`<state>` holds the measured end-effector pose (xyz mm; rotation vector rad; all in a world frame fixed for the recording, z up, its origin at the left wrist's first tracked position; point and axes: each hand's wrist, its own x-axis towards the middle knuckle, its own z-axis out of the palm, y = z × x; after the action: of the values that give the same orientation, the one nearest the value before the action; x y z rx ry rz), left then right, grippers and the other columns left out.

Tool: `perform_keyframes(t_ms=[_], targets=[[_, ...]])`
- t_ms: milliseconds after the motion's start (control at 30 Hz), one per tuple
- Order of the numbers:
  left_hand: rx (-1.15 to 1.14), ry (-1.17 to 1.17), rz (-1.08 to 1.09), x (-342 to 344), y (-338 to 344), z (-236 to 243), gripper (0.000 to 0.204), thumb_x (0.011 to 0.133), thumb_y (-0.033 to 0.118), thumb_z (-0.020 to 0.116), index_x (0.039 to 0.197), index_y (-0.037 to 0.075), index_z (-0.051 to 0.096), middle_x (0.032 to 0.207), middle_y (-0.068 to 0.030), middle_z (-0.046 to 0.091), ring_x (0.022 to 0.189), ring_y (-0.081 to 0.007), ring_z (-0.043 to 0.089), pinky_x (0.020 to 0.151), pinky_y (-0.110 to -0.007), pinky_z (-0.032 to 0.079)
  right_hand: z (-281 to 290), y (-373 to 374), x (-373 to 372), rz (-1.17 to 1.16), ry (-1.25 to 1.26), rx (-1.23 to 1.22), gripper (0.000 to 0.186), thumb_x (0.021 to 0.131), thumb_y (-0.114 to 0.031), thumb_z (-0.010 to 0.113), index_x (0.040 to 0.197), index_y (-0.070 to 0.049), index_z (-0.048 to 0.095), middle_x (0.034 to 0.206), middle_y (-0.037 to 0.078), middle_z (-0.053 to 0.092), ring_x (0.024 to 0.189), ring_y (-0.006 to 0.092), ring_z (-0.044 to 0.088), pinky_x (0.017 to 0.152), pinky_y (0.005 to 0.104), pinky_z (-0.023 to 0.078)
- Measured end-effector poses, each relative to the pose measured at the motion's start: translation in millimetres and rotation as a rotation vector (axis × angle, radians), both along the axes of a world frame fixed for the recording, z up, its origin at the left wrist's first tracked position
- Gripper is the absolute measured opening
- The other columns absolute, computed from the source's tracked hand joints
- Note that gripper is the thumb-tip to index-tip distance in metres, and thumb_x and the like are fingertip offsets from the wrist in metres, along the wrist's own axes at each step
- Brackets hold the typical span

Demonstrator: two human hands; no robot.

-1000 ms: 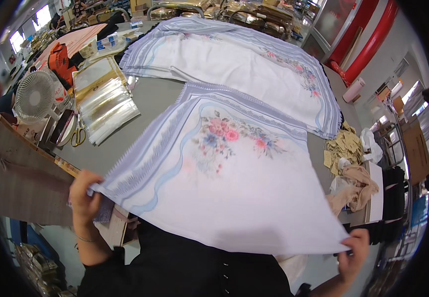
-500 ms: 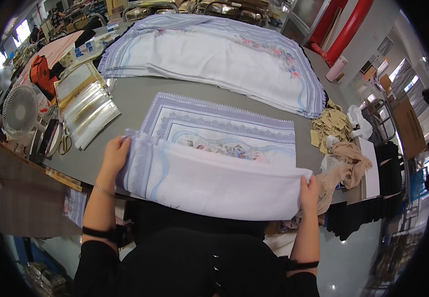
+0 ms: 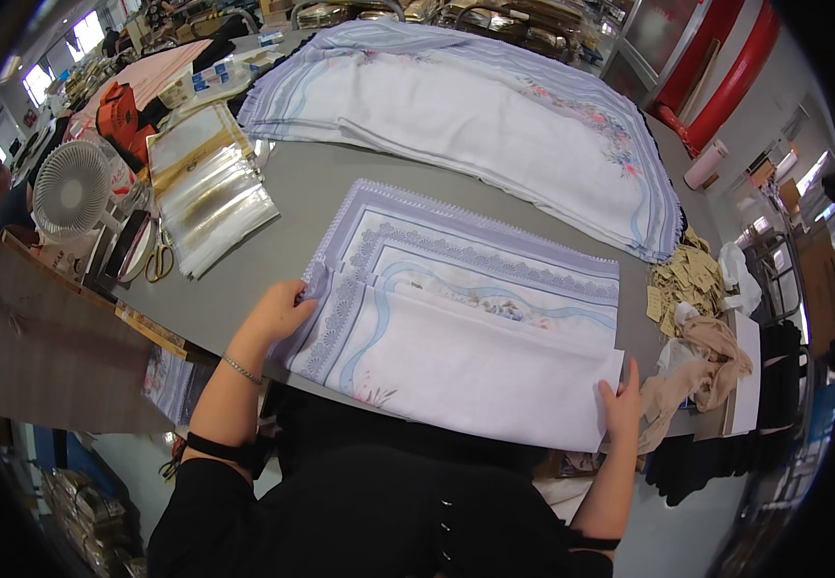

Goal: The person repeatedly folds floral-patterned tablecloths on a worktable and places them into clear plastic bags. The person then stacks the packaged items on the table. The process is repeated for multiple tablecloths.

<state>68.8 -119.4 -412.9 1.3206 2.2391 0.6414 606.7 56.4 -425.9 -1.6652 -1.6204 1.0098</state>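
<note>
Folded cloth (image 3: pixel 465 328), white with lilac lace-pattern border, pale blue ribbon lines and a small floral print, lies on the grey table (image 3: pixel 282 241) directly in front of the person, its near fold reaching over the table's front edge. Left hand (image 3: pixel 278 310) lies at the cloth's left edge, fingers curled around the border and closed on it, thumb on top (grip looks light, cloth barely bunched). Right hand (image 3: pixel 622 405) is at the near right corner of the cloth, fingers extended upward and lying flat against the fabric; cannot tell whether the thumb pinches the corner from beneath. A thin bracelet sits on the left wrist. Beyond the folded cloth, well apart, a larger stack of matching cloths (image 3: pixel 475 116) is spread across the far half of the table. Left of the work area: a pile of clear plastic bags (image 3: pixel 207 193), a pair of yellow-handled scissors (image 3: pixel 157 262) just beside them, and a white desk fan (image 3: pixel 72 191) at the table's left end. To the right, near the table corner, a heap of tan paper tags (image 3: pixel 685 279) and a beige crumpled fabric (image 3: pixel 702 361).
</note>
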Motion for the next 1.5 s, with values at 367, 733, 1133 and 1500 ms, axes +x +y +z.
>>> perform_keyframes(t_ms=[367, 733, 1133, 1500], targets=[[0.15, 0.184, 0.15, -6, 30, -22, 0.025, 0.084, 0.02, 0.059, 0.093, -0.003, 0.061, 0.085, -0.026, 0.063, 0.08, -0.0441, 0.06, 0.072, -0.046, 0.048, 2, 28, -13, 0.28, -0.317, 0.192, 0.049, 0.08, -0.003, 0.059, 0.129, -0.006, 0.054, 0.12, 0.022, 0.057, 0.111, 0.0366, 0.055, 0.097, 0.037, 0.043], [0.04, 0.157, 0.06, -6, -12, -15, 0.022, 0.082, 0.016, 0.06, 0.082, -0.007, 0.056, 0.077, -0.0267, 0.06, 0.073, -0.042, 0.059, 0.065, -0.044, 0.046, -11, -5, 11, 0.258, -0.203, 0.203, 0.056, 0.079, 0.002, 0.055, 0.134, -0.006, 0.05, 0.127, 0.014, 0.056, 0.108, 0.0242, 0.056, 0.092, 0.0299, 0.044], [0.319, 0.129, 0.185, 9, -39, -27, 0.017, 0.083, 0.005, 0.06, 0.098, -0.002, 0.055, 0.078, -0.0225, 0.063, 0.075, -0.0401, 0.062, 0.069, -0.042, 0.049, -27, -31, 22, 0.036, -0.051, 0.491, 0.037, 0.083, 0.006, 0.049, 0.116, -0.002, 0.062, 0.125, 0.014, 0.052, 0.109, 0.0267, 0.055, 0.091, 0.0323, 0.045], [0.363, 0.436, -0.38, 55, -61, 11, 0.052, 0.073, 0.012, 0.072, 0.119, 0.001, 0.051, 0.127, -0.0232, 0.048, 0.116, -0.0413, 0.048, 0.096, -0.046, 0.042, 12, -65, 8, 0.493, -0.682, 0.565, 0.045, 0.068, -0.011, 0.075, 0.111, -0.005, 0.063, 0.123, 0.015, 0.053, 0.11, 0.0359, 0.05, 0.092, 0.0432, 0.043]])
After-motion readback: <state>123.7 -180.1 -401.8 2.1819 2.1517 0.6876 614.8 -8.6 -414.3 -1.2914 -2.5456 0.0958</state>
